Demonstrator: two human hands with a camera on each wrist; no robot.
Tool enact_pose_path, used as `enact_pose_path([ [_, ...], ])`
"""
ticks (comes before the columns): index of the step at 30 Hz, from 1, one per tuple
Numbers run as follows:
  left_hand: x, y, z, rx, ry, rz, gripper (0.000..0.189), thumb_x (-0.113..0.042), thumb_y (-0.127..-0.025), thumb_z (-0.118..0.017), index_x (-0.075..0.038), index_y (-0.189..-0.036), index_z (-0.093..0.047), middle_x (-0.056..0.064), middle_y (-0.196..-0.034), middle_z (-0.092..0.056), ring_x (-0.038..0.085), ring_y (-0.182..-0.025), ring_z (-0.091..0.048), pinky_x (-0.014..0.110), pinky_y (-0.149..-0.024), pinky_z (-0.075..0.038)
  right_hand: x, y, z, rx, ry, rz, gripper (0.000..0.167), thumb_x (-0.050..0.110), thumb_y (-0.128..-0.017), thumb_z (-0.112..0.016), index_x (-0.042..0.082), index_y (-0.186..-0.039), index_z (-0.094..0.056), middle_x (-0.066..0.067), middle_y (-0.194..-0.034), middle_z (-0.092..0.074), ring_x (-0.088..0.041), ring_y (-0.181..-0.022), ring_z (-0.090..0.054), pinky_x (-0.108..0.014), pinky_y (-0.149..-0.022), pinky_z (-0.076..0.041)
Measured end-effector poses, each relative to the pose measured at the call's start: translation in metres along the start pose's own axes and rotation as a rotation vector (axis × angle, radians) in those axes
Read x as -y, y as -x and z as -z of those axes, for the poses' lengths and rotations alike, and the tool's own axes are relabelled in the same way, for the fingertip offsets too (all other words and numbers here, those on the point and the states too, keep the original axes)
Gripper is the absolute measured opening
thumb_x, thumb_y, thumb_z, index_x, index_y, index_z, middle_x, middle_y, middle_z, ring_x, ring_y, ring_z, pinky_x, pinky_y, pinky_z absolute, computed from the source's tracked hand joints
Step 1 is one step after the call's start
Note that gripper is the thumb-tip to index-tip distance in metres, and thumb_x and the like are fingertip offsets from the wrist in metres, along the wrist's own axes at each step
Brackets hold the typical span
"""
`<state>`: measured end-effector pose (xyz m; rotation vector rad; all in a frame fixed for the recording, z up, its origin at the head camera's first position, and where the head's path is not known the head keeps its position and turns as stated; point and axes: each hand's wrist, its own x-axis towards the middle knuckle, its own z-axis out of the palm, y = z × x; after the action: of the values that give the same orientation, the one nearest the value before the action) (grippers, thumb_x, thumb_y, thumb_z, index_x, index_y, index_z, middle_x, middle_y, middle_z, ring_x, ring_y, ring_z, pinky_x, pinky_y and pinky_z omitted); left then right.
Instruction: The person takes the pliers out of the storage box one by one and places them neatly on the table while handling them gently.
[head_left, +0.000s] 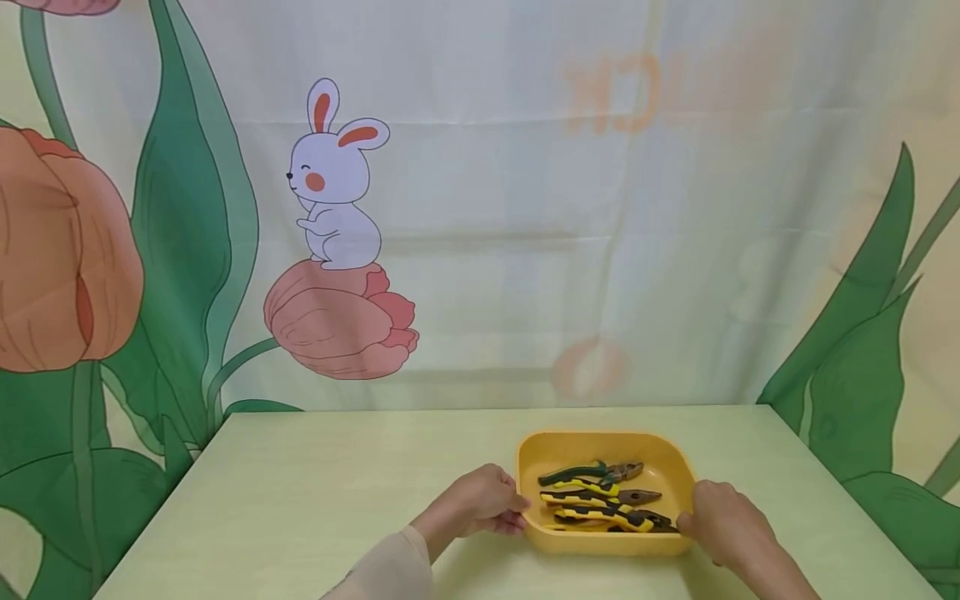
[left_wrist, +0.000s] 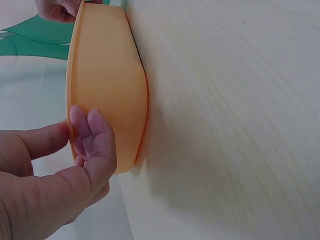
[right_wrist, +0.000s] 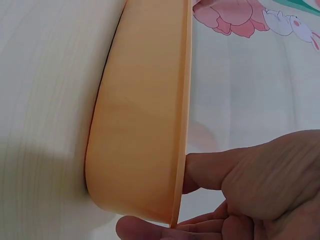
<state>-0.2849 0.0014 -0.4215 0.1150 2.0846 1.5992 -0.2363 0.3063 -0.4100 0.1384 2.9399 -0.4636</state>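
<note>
A yellow plastic bin point(head_left: 607, 544) with rounded corners stands on the table, right of the middle in the head view. Several pliers point(head_left: 600, 500) lie inside it, one with dark green handles, others with yellow-and-black handles. My left hand point(head_left: 487, 500) grips the bin's left rim, thumb at the edge and fingers against the outer wall, as the left wrist view shows. On the opposite side my right hand point(head_left: 727, 525) pinches the right rim, thumb over the edge and fingers outside. The lowest pliers are partly hidden by the bin's front wall.
The pale wood-grain table point(head_left: 315, 492) extends left of the bin and a shorter way to its right. Behind its back edge hangs a curtain point(head_left: 487, 183) printed with tulips, leaves and a white rabbit.
</note>
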Motion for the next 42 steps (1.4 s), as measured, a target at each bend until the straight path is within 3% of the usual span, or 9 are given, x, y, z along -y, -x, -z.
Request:
enact_pose_path([
  [8, 0.003, 0.007, 0.009, 0.014, -0.008, 0.012, 0.029, 0.005, -0.097, -0.065, -0.007, -0.075, -0.052, 0.009, -0.073, -0.065, 0.015, -0.064, -0.062, 0.033, -0.073, -0.06, 0.006, 0.0, -0.002, 0.047, 0.005, -0.009, 0.014, 0.0, -0.095, -0.06, 0.001, -0.081, -0.059, -0.008, -0.067, -0.058, -0.016, -0.05, -0.061, -0.024, -0.048, -0.043],
  [16, 0.006, 0.015, 0.015, 0.017, -0.011, 0.015, 0.035, 0.006, -0.097, -0.064, -0.009, -0.071, -0.047, 0.01, -0.074, -0.064, 0.015, -0.064, -0.063, 0.031, -0.07, -0.06, 0.012, -0.001, -0.003, 0.095, 0.021, -0.021, 0.013, 0.004, -0.095, -0.065, 0.001, -0.083, -0.061, -0.008, -0.066, -0.06, -0.015, -0.049, -0.06, -0.021, -0.046, -0.039],
  [28, 0.012, 0.021, 0.023, 0.005, 0.001, 0.063, 0.024, 0.004, -0.097, -0.066, -0.006, -0.082, -0.05, 0.011, -0.079, -0.066, 0.017, -0.067, -0.063, 0.031, -0.071, -0.06, 0.02, 0.002, -0.003, 0.126, 0.037, -0.013, 0.016, 0.01, -0.099, -0.067, 0.002, -0.086, -0.062, -0.007, -0.065, -0.061, -0.015, -0.05, -0.06, -0.019, -0.047, -0.038],
  [42, 0.017, 0.035, 0.032, 0.029, 0.027, 0.027, 0.021, 0.008, -0.097, -0.064, -0.004, -0.089, -0.048, 0.013, -0.083, -0.066, 0.017, -0.067, -0.063, 0.033, -0.073, -0.06, 0.025, 0.006, -0.008, 0.164, 0.009, -0.018, 0.019, 0.013, -0.1, -0.069, 0.002, -0.086, -0.063, -0.007, -0.063, -0.063, -0.014, -0.051, -0.061, -0.021, -0.05, -0.041],
])
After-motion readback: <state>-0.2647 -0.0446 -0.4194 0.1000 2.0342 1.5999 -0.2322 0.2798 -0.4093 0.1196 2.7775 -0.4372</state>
